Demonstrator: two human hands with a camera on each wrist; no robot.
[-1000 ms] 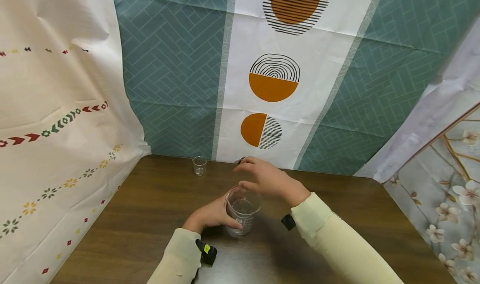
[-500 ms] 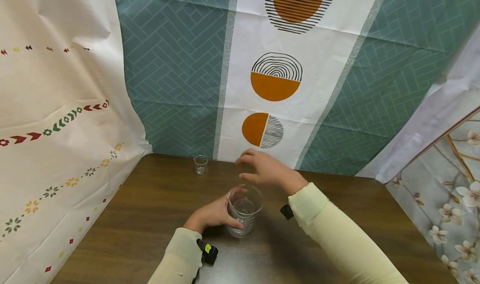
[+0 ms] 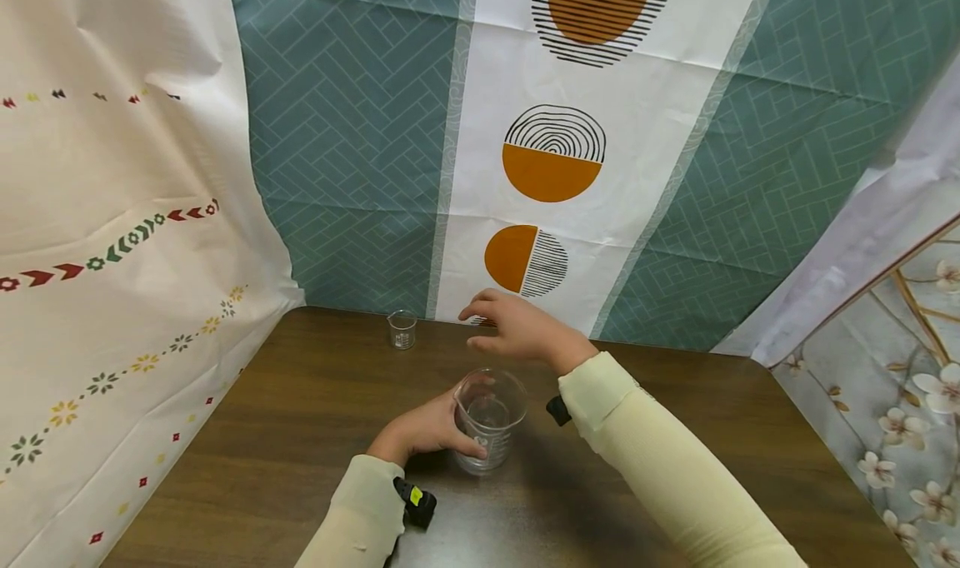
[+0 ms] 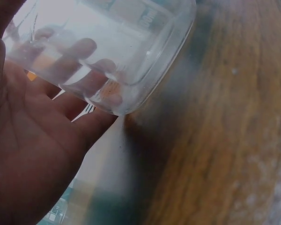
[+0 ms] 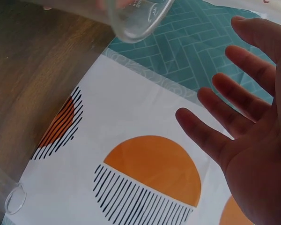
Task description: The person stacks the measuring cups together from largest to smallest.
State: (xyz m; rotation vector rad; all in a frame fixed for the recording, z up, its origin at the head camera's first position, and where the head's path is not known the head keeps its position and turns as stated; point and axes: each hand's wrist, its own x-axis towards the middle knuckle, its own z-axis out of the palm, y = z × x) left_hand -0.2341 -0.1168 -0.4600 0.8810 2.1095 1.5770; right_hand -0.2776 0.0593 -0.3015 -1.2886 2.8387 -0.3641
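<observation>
Your left hand [image 3: 431, 428] holds the big clear cup [image 3: 491, 425], with the thumb on its near side and the fingers curled around its far side. The big cup is upright on the brown table [image 3: 300, 435], near the middle. Your right hand [image 3: 517, 328] is up in the air, just past the big cup's far side. Its fingers are spread and a bit bent, and it holds nothing. A small clear cup [image 3: 402, 335] stands far and to the left, by the green and white cloth [image 3: 352, 218].
</observation>
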